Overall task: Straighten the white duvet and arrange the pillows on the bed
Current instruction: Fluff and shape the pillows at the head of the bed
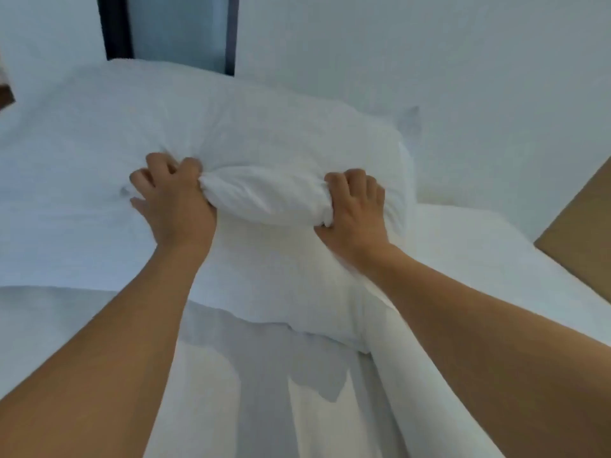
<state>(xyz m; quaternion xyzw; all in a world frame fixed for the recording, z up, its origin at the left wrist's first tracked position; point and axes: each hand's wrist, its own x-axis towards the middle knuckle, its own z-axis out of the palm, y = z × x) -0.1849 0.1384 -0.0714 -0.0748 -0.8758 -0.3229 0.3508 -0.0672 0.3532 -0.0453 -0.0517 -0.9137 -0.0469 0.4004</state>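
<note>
Fingers (158,166) of both hands bunching white pillow (264,133).

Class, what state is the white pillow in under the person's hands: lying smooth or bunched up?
Bunched up. The left hand and right hand each clench the pillow, gathering a wrinkled roll of fabric between them.

bed (496,259): white sheet, right side bare beside wall | pillow (264,133): white, lying at head end, near edge bunched up | duvet (264,391): white, creased, across near part, under pillow's near edge
</note>
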